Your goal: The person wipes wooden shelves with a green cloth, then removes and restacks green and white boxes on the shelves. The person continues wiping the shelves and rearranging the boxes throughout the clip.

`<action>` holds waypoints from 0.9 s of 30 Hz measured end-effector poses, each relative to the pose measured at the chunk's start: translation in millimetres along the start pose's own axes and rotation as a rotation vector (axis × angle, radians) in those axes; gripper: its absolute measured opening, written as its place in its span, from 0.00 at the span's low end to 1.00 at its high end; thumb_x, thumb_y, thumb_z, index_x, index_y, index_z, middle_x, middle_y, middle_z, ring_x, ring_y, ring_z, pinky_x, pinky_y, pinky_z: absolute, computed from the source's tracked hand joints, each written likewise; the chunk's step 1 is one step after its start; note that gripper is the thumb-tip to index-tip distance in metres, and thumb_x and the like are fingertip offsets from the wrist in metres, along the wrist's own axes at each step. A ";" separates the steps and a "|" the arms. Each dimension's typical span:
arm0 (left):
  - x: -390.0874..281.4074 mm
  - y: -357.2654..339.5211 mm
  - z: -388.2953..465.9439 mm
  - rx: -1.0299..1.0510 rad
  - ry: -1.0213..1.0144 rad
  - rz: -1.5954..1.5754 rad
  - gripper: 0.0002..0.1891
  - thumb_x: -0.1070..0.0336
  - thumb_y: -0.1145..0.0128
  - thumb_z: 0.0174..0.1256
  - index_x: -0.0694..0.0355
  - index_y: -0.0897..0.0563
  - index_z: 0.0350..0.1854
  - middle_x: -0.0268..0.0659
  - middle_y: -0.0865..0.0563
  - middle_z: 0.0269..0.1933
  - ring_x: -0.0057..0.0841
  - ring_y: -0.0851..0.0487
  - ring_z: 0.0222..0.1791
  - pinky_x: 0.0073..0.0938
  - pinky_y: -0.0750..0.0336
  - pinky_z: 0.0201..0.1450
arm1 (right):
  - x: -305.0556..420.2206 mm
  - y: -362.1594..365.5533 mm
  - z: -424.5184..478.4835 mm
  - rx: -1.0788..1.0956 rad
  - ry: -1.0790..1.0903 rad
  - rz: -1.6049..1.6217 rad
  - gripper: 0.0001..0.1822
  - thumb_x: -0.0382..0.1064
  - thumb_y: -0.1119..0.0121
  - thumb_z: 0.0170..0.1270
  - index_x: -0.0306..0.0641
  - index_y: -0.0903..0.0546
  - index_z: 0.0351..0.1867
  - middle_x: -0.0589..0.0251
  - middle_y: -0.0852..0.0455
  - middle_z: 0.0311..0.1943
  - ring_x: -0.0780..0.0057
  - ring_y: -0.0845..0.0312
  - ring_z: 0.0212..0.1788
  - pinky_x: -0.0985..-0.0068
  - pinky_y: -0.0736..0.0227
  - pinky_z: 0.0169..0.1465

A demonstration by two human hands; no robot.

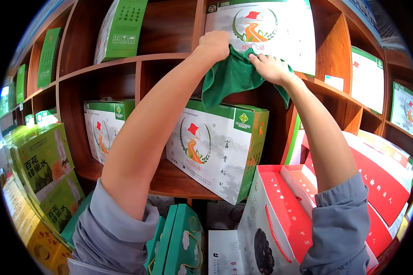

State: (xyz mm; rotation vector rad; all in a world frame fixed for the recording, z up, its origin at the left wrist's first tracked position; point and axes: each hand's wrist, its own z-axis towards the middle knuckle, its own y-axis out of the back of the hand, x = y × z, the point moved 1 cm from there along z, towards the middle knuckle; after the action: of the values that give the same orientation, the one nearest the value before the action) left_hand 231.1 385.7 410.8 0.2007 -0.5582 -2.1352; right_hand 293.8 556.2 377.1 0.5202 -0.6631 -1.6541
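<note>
A green cloth [235, 77] hangs between my two raised hands, in front of a wooden shelf. My left hand [216, 44] is closed on its upper left part, near a shelf upright. My right hand [269, 68] grips the cloth farther right, thumb and fingers bent over its top edge. Just behind the hands stands a large white and green gift box [289, 31] with a red flag and road emblem, upright in an upper compartment. The cloth's lower folds hang over the shelf edge, above a similar box [210, 144] in the compartment below.
Another white and green box [101, 127] stands lower left, partly behind my left forearm. A green-sided box [124, 31] sits upper left. Below are stacked honey-water boxes [43, 161], teal boxes with cord handles [184, 240] and an open red-lined carton [285, 206]. Wooden shelf dividers [194, 27] surround my hands.
</note>
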 end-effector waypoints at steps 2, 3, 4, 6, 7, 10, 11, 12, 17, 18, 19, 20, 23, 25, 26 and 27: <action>-2.4 6.4 -1.7 0.038 0.047 -0.036 0.16 0.72 0.42 0.54 0.64 0.15 0.46 0.49 0.14 0.49 0.43 0.16 0.52 0.39 0.21 0.53 | -2.1 -1.3 2.2 -0.005 0.011 -0.001 0.39 0.69 0.70 0.70 0.43 0.33 0.70 0.41 0.37 0.70 0.46 0.48 0.74 0.50 0.60 0.74; -3.2 8.4 -1.3 0.057 0.069 -0.048 0.16 0.72 0.42 0.53 0.64 0.15 0.47 0.49 0.14 0.49 0.43 0.16 0.52 0.38 0.21 0.53 | -2.5 -2.5 3.1 -0.004 0.013 -0.003 0.39 0.69 0.70 0.71 0.43 0.33 0.70 0.41 0.37 0.70 0.46 0.48 0.74 0.50 0.60 0.74; -6.1 9.3 -0.8 0.083 0.067 -0.072 0.16 0.71 0.41 0.52 0.65 0.15 0.46 0.49 0.14 0.49 0.42 0.15 0.52 0.37 0.20 0.53 | -2.5 -3.5 3.6 -0.003 0.014 -0.006 0.39 0.68 0.70 0.71 0.43 0.33 0.70 0.41 0.37 0.70 0.46 0.48 0.74 0.50 0.60 0.74; -14.0 10.6 1.0 0.136 0.060 -0.120 0.17 0.71 0.41 0.50 0.65 0.14 0.45 0.49 0.14 0.48 0.42 0.15 0.51 0.36 0.20 0.52 | -4.8 -5.5 7.3 -0.006 0.043 -0.040 0.38 0.68 0.70 0.71 0.42 0.33 0.70 0.40 0.37 0.70 0.45 0.49 0.74 0.49 0.59 0.74; -17.2 11.0 1.7 0.165 0.053 -0.106 0.16 0.71 0.41 0.50 0.65 0.14 0.44 0.49 0.13 0.48 0.42 0.15 0.51 0.36 0.20 0.51 | -6.6 -5.1 8.7 -0.009 0.033 -0.034 0.38 0.67 0.69 0.71 0.42 0.33 0.69 0.40 0.37 0.70 0.44 0.49 0.74 0.49 0.59 0.74; -17.9 10.4 6.1 0.262 0.023 -0.076 0.15 0.71 0.42 0.48 0.65 0.13 0.40 0.50 0.13 0.47 0.41 0.14 0.47 0.36 0.19 0.47 | -6.2 -5.9 5.7 -0.009 0.020 0.002 0.38 0.67 0.68 0.71 0.41 0.33 0.69 0.38 0.37 0.69 0.42 0.50 0.73 0.48 0.60 0.73; -15.4 7.4 9.4 0.268 -0.001 -0.063 0.15 0.71 0.42 0.48 0.65 0.13 0.41 0.50 0.13 0.47 0.41 0.14 0.48 0.36 0.19 0.47 | -4.9 -6.4 6.9 -0.032 0.029 -0.042 0.35 0.65 0.69 0.72 0.43 0.33 0.68 0.40 0.35 0.68 0.43 0.46 0.71 0.49 0.56 0.72; -13.1 1.9 11.3 0.279 -0.026 -0.050 0.15 0.71 0.42 0.49 0.65 0.13 0.41 0.50 0.13 0.47 0.41 0.14 0.48 0.36 0.19 0.48 | -4.2 -9.1 7.3 -0.052 0.035 -0.083 0.33 0.63 0.70 0.73 0.45 0.32 0.67 0.41 0.32 0.66 0.43 0.42 0.69 0.50 0.52 0.71; -1.1 -14.3 3.8 0.279 -0.075 -0.209 0.19 0.59 0.48 0.64 0.69 0.15 0.46 0.54 0.16 0.51 0.47 0.17 0.53 0.39 0.24 0.55 | -6.6 -8.7 8.3 -0.066 0.026 -0.078 0.34 0.65 0.70 0.73 0.45 0.31 0.67 0.43 0.32 0.66 0.44 0.41 0.69 0.51 0.51 0.71; 0.6 -17.3 0.9 0.262 -0.029 -0.235 0.18 0.60 0.49 0.61 0.65 0.15 0.47 0.51 0.15 0.52 0.43 0.17 0.53 0.38 0.24 0.54 | -4.2 -5.6 6.7 -0.036 0.017 -0.046 0.36 0.66 0.70 0.72 0.43 0.31 0.68 0.43 0.34 0.68 0.44 0.43 0.71 0.51 0.54 0.72; 1.9 -19.7 -1.5 0.245 0.016 -0.260 0.19 0.62 0.50 0.59 0.62 0.14 0.48 0.47 0.15 0.53 0.39 0.16 0.53 0.37 0.24 0.54 | -2.0 -3.6 6.0 -0.007 0.008 -0.014 0.39 0.68 0.70 0.71 0.42 0.32 0.69 0.43 0.35 0.69 0.45 0.46 0.72 0.51 0.57 0.74; 1.1 -21.7 -2.6 0.239 0.028 -0.227 0.19 0.61 0.50 0.59 0.60 0.14 0.48 0.46 0.14 0.53 0.38 0.16 0.53 0.38 0.24 0.54 | -0.3 -3.4 7.6 -0.031 -0.009 -0.010 0.39 0.69 0.69 0.70 0.41 0.30 0.68 0.45 0.33 0.69 0.46 0.43 0.72 0.52 0.54 0.73; -11.5 -12.6 -26.7 0.190 0.025 -0.137 0.20 0.56 0.54 0.63 0.57 0.13 0.48 0.43 0.14 0.53 0.37 0.16 0.54 0.40 0.25 0.54 | -1.5 -3.3 10.0 -0.039 -0.029 0.022 0.39 0.69 0.69 0.69 0.41 0.28 0.66 0.45 0.29 0.66 0.45 0.40 0.70 0.55 0.50 0.72; -18.1 -13.6 -37.1 0.101 -0.026 -0.068 0.24 0.51 0.61 0.67 0.58 0.13 0.45 0.45 0.13 0.50 0.42 0.16 0.53 0.43 0.25 0.54 | -5.0 -4.1 17.8 -0.026 -0.008 0.072 0.40 0.68 0.69 0.69 0.39 0.26 0.65 0.45 0.27 0.65 0.47 0.36 0.69 0.57 0.46 0.71; -18.4 -13.4 -39.9 0.074 -0.084 -0.032 0.23 0.52 0.61 0.67 0.56 0.12 0.43 0.45 0.13 0.49 0.42 0.15 0.51 0.42 0.24 0.54 | -8.8 -6.4 22.2 -0.039 -0.004 0.077 0.40 0.68 0.69 0.69 0.38 0.26 0.64 0.45 0.27 0.64 0.47 0.35 0.68 0.57 0.46 0.70; -18.8 -10.2 -42.2 0.032 -0.107 -0.036 0.22 0.53 0.61 0.66 0.56 0.12 0.41 0.44 0.12 0.46 0.43 0.14 0.48 0.42 0.23 0.52 | -11.9 -3.7 23.9 -0.055 -0.001 0.079 0.40 0.68 0.69 0.69 0.37 0.26 0.64 0.45 0.26 0.64 0.48 0.34 0.68 0.58 0.45 0.70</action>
State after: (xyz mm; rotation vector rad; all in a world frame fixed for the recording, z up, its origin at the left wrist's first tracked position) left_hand 249.1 392.6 367.6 0.1151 -0.6552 -2.1829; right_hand 277.4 571.6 391.9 0.4482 -0.6298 -1.5940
